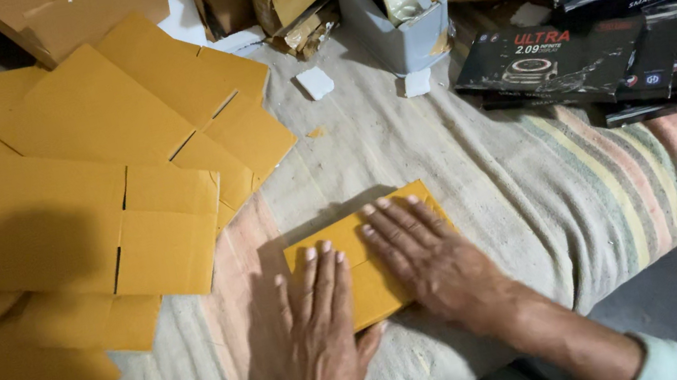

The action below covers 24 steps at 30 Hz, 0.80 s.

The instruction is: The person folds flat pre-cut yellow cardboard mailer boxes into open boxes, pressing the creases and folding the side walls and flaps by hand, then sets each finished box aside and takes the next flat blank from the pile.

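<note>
Cloth (404, 141), flat cardboard blanks (80, 198), tape dispenser (397, 13)

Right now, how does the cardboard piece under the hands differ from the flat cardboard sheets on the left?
The folded cardboard piece is compact and closed; the flat cardboard sheets lie spread open, flaps and slits showing. The piece lies alone on the striped cloth, pressed by the left hand and right hand; the sheets overlap, untouched. Both are yellow-brown cardboard.

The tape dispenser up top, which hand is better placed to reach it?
Probably the right hand. Both hands press flat on the folded cardboard box, but the grey tape dispenser stands up and to the right, on the right hand's side; the left hand lies farther away.
</note>
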Tool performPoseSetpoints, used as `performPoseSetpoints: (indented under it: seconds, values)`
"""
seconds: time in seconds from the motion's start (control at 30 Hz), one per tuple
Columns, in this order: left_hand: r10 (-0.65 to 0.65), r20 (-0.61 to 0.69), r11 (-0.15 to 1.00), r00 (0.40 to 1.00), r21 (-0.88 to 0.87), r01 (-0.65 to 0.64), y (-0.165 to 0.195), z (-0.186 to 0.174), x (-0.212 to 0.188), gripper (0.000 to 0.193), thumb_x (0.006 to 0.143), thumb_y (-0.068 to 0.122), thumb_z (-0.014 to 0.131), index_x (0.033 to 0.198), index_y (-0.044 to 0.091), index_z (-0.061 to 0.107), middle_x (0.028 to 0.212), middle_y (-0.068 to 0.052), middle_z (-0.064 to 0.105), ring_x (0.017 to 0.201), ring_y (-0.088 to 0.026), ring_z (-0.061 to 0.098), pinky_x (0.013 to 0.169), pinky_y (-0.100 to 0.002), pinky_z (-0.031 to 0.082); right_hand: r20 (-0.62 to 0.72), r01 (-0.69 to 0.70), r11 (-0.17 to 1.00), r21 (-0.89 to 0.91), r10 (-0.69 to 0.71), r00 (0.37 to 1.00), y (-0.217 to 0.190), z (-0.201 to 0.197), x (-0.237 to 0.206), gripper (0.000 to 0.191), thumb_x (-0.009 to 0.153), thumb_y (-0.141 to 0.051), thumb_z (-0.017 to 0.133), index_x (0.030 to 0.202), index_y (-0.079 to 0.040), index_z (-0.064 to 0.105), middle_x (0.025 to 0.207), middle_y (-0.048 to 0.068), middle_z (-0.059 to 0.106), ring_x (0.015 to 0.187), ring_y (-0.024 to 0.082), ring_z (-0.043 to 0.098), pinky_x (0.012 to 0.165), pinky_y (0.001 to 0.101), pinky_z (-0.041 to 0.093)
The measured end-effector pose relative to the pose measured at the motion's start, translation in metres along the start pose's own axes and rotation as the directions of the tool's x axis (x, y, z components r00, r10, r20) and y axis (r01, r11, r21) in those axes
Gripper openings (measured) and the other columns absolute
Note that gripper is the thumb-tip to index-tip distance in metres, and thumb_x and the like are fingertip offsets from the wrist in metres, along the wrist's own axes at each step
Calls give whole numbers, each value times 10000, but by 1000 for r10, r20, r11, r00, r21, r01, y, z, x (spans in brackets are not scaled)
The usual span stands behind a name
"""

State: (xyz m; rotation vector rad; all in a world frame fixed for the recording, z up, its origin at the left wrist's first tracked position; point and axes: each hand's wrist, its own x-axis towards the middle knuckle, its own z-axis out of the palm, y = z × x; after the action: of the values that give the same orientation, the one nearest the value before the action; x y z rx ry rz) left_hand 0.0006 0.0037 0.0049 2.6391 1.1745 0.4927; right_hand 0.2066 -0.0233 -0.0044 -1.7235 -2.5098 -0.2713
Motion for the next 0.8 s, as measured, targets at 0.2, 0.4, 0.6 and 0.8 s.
performPoseSetpoints:
  seconds: [0.2,0.4,0.6,0.8]
  values:
    - [-122,96,991,988,73,115,-10,-15,-8,1020,726,404,819,1518,-24,337,1649,-191,257,1520,-336,201,1176,-586,61,-33,-92,996,14,92,995,30,-5,-19,1128,684,-507,611,1607,5,213,1690,182,190,1578,350,143,1279,534,71]
    - [-31,86,998,996,65,25,15,4,13,1086,624,343,852,1522,-28,367,1643,-165,329,1504,-296,238,1209,-590,64,276,-4,997,75,-17,961,-13,-9,11,955,872,-451,628,1517,99,188,1678,291,156,1536,420,66,1229,569,19]
    - [29,-68,1000,997,9,-28,-4,4,2,968,704,364,834,1471,-31,397,1581,-188,373,1496,-306,288,1217,-580,119,101,22,980,-196,-2,995,7,-13,0,873,852,-340,612,1554,28,246,1653,209,232,1538,317,145,1236,488,74]
    - [-132,0,990,991,43,131,-8,-5,-4,1028,655,350,852,1495,-18,388,1612,-196,349,1510,-322,272,1184,-593,94,73,-121,971,-207,139,988,21,-24,-13,846,860,-295,614,1541,45,242,1642,191,245,1550,333,166,1249,516,89]
